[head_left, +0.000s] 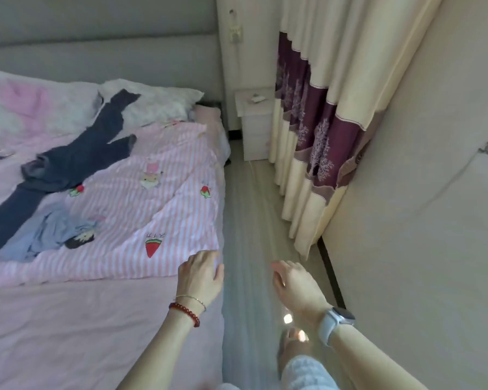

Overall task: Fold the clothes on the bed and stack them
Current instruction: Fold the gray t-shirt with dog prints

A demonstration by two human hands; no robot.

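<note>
Dark navy trousers [76, 159] lie spread diagonally across the bed, one leg up toward the pillows. A crumpled light blue garment [48, 235] sits below them near the left. Both rest on a pink-and-white striped quilt [152, 209] with fruit prints. My left hand [202, 274], with bracelets on the wrist, hovers at the quilt's near right corner, fingers loosely bent, holding nothing that I can see. My right hand [292, 285], a watch on its wrist, hangs over the floor beside the bed, fingers relaxed and empty.
A pink bedsheet [82, 327] covers the near part of the bed. White pillows [158, 102] lie at the grey headboard. A white nightstand [254, 125] stands past the bed's corner. Cream and purple curtains [321, 122] hang on the right of a narrow floor strip [251, 215].
</note>
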